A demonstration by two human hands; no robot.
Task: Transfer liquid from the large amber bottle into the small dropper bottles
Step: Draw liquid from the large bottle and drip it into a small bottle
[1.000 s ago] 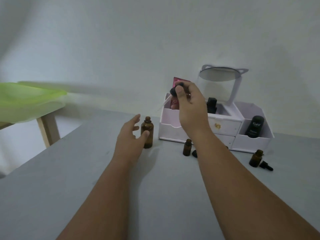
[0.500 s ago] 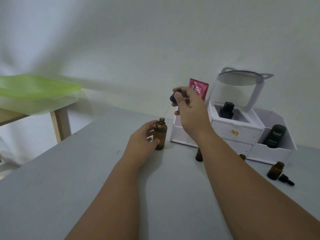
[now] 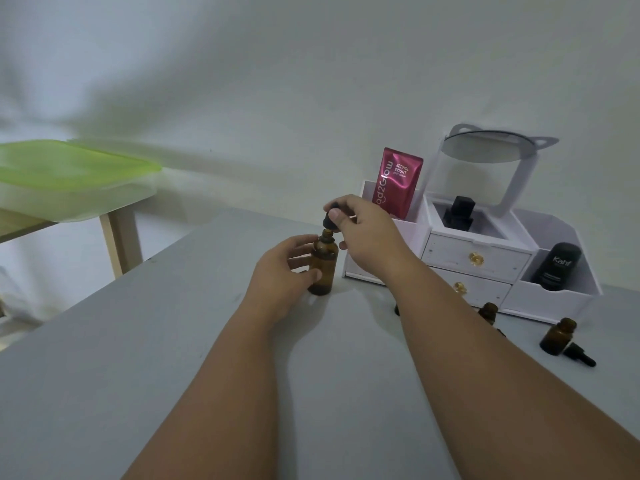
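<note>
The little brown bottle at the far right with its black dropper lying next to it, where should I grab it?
Hold the small amber glass bottle around its round middle, coming from above or the right, fingers on opposite sides. It stands upright with its neck open, so keep it level. The black dropper cap lies at its base in front, so reaching low from there would probably bump it.

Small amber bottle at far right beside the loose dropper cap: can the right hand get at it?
Probably yes. The small amber bottle stands in the open, but the right hand must first release the dropper.
</note>
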